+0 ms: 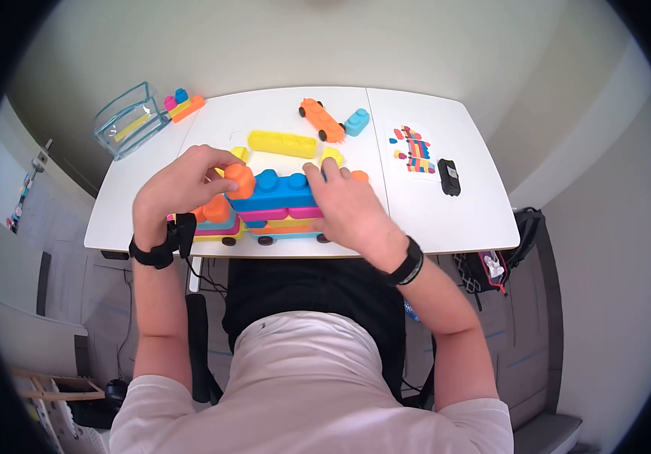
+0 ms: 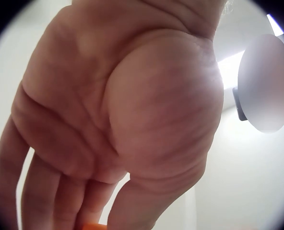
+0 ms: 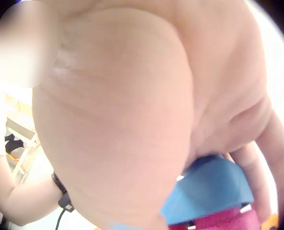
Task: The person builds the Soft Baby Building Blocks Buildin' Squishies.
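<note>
My left hand (image 1: 185,185) pinches an orange toy building block (image 1: 240,182) between thumb and fingers, at the left end of a long blue block (image 1: 272,198). That blue block tops a stack of pink, yellow, orange and light blue layers on black wheels (image 1: 265,240). Around the stack's right end, my right hand (image 1: 349,212) grips the blue block, fingers behind and thumb in front. The right wrist view shows the blue block (image 3: 209,189) over a pink block (image 3: 218,219) under the palm. Left of the stack stands a second wheeled stack with orange blocks (image 1: 215,209) on top, partly behind the left wrist.
Behind the stack lie a long yellow block (image 1: 282,144) and a small yellow block (image 1: 332,156). Farther back are an orange wheeled base (image 1: 321,119) and a light blue block (image 1: 357,122). A clear case (image 1: 130,121), a picture sheet (image 1: 416,150) and a black device (image 1: 449,178) also lie on the white table (image 1: 476,219).
</note>
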Tool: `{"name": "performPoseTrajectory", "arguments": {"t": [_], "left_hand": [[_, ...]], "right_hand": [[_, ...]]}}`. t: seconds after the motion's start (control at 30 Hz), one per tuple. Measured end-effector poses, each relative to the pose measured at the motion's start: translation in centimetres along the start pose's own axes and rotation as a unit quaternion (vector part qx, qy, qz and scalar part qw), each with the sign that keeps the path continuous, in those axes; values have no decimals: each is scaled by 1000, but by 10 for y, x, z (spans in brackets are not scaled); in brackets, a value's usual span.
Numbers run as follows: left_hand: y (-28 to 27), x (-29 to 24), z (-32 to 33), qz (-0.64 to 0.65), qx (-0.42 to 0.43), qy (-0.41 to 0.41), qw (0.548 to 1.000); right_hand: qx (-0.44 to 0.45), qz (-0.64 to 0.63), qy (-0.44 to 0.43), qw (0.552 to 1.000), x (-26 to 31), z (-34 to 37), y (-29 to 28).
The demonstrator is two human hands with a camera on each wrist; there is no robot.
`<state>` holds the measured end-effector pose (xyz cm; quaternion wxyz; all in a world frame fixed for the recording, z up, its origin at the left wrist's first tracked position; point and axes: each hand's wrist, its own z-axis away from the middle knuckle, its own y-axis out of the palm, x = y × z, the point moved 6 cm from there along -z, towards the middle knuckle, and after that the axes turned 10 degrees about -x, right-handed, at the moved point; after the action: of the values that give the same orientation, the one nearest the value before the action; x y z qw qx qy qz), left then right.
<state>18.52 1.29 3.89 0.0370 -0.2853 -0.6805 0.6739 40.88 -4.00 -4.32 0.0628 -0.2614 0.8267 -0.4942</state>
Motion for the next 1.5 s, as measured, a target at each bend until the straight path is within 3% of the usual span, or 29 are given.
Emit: {"name": "performPoseTrajectory", "arguments": {"t": [0.03, 0.07, 0.3, 0.4, 0.47, 0.5, 0.53, 0.57, 0.63, 0.77, 0.8, 0.87, 0.9, 1.0, 1.13, 1.2, 1.27, 1.37, 1.4, 1.5], "left_hand": [[1, 9, 6, 22, -24, -11, 999], [1, 15, 11, 43, -48, -23, 998], [-4, 47, 47, 44, -87, -84, 992], [-8, 48, 50, 19, -126, -71, 989], [-6, 65, 51, 22, -125, -94, 987], [-8, 70, 55, 24, -129, -98, 986], [-11, 77, 59, 1, -131, -120, 984], [-15, 86, 62, -21, -132, -144, 981], [-17, 93, 62, -35, -140, -159, 977], [-23, 123, 72, -35, -176, -210, 961], [-20, 135, 75, -34, -176, -210, 961], [-25, 143, 82, -83, -269, -151, 947], [-21, 151, 86, -81, -268, -156, 947], [-43, 124, 98, -116, -372, -97, 916], [-52, 88, 95, -32, -349, -92, 932], [-41, 79, 87, 9, -280, -120, 953], [-29, 90, 88, 15, -205, -165, 965], [-26, 106, 85, 0, -198, -152, 968], [-30, 106, 87, 67, -216, -209, 952], [-32, 124, 82, 81, -234, -191, 950]], "right_hand": [[-24, 9, -14, 1000, 7, -2, 2], [7, 28, -11, 1000, 9, -4, 14], [-20, 84, -61, 994, 48, -17, 44], [-14, 110, -71, 991, 48, -25, 45], [-56, -96, -120, 986, 44, -34, 44], [-54, -95, -127, 986, 36, -42, 45], [9, -238, -59, 970, 21, -55, 51], [75, -372, 12, 925, 6, -68, 60], [89, -389, 90, 913, -42, -92, 72], [28, -99, 70, 992, -140, -143, 127], [29, -99, 71, 992, -153, -150, 136], [114, 26, 138, 984, -180, -155, 155], [118, 26, 135, 983, -187, -155, 161], [150, 31, 126, 980, -190, -158, 171], [141, 33, 171, 975, -191, -164, 166], [123, 31, 177, 976, -190, -164, 158], [194, 15, 262, 945, -185, -154, 148], [167, 71, 203, 962, -179, -139, 144], [150, 111, 217, 958, -180, -135, 145], [96, 143, 241, 955, -181, -133, 143]]}}
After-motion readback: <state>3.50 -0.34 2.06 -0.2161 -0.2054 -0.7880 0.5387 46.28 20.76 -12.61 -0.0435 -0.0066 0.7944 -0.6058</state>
